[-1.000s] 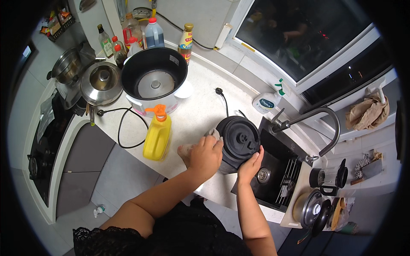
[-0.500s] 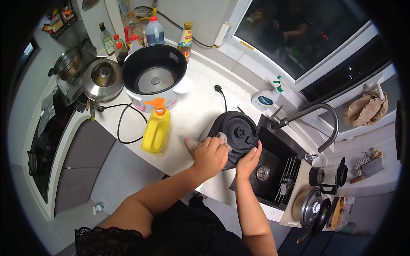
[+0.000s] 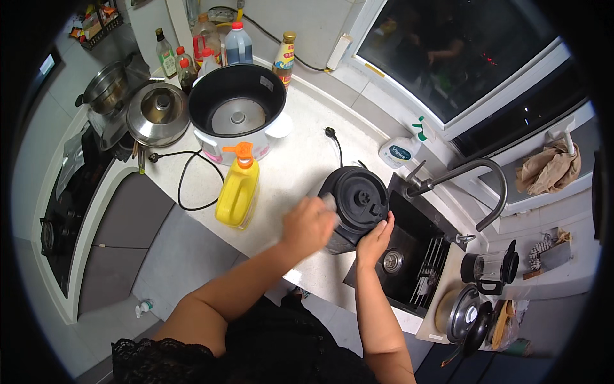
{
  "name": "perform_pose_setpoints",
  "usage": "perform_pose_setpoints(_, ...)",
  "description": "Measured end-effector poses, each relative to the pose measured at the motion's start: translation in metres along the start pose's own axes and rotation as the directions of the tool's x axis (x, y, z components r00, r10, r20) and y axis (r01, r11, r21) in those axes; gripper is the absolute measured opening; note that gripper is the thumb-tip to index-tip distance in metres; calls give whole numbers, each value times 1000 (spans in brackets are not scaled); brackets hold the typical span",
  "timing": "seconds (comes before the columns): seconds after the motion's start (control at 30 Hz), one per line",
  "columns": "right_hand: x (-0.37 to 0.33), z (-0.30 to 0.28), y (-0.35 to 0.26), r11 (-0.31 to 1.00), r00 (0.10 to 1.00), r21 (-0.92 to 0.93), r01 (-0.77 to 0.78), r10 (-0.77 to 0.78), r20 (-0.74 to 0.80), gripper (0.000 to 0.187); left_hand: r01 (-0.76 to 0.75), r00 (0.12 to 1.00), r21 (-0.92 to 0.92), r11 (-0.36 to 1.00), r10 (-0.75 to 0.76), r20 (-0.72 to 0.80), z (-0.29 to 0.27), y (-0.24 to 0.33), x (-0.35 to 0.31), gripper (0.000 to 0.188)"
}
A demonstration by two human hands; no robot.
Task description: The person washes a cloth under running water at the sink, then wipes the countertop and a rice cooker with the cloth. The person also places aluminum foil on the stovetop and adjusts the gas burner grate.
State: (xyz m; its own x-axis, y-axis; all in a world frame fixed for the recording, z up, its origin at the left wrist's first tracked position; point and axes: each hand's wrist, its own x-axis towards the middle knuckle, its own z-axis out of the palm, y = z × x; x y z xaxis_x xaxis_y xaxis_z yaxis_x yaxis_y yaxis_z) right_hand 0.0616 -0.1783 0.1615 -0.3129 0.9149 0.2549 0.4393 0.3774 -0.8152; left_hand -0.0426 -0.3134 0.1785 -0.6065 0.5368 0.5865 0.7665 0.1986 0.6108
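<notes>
A black appliance base (image 3: 350,210), with a round top and a raised coupling in its middle, looks like a blender base. It is on the counter beside the sink. My right hand (image 3: 374,242) grips its near right side, thumb and fingers along the edge. My left hand (image 3: 309,225), smeared by motion, is closed round a pale cloth (image 3: 329,203) at the left side of the base. Most of the cloth is hidden by my fingers. Left of that hand stands a yellow bottle (image 3: 238,195) with an orange pump top.
A large black-lined cooker pot (image 3: 238,115) stands farther back, near a lidded pan (image 3: 155,118) and several sauce bottles. A power cord (image 3: 185,182) loops over the counter's front edge. The black sink (image 3: 409,246), grey tap (image 3: 495,185) and spray bottle (image 3: 400,150) lie right; a blender jug (image 3: 491,265) stands beyond.
My left hand has shifted slightly left and up with the cloth, which bunches differently now. My right hand keeps its hold on the base. The whole view has shifted slightly.
</notes>
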Motion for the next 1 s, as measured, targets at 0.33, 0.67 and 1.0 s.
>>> perform_pose_setpoints(0.33,0,2,-7,1000,1000,9,-21,21,-7,40,123,992,20,992,-122,-27,3,-11,21,8)
perform_pose_setpoints(0.67,43,-2,38,982,988,173,70,-92,123,38,301,908,-613,730,-416,-49,12,-54,53,12)
perform_pose_setpoints(1.0,75,-7,41,912,949,404,-65,-69,308,40,503,810,-433,748,-583,-67,110,-95,-59,18)
